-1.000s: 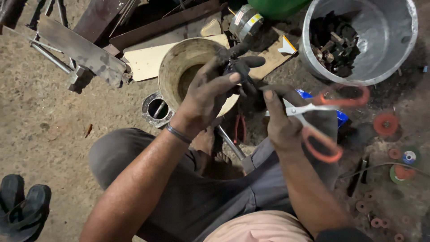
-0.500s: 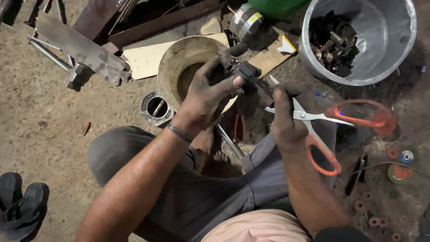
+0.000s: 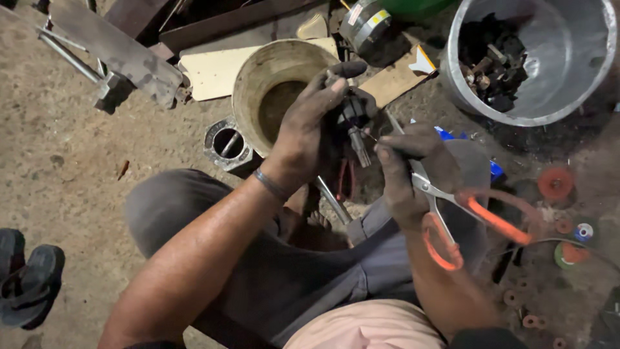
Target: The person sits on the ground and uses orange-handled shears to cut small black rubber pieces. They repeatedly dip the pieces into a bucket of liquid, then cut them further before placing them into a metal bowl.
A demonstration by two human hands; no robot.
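Dusty workshop ground [image 3: 84, 194] spreads under a seated person whose grey trousers [image 3: 284, 278] fill the lower middle. Their left hand [image 3: 307, 132], grimy and wearing a wrist band, closes around a small dark metal part [image 3: 354, 116] held up just in front of a worn tan bucket [image 3: 258, 77]. Beside it, the right hand [image 3: 407, 171] grips orange-handled scissors [image 3: 452, 213], whose blade tips reach to the part. Well apart at upper right, a grey metal tub [image 3: 581, 97] holds dark scrap pieces. On the ground left of the bucket, a square metal block with a round bore [image 3: 226, 142] rests, and 1 pair of dark sandals [image 3: 29, 278] sits at far left.
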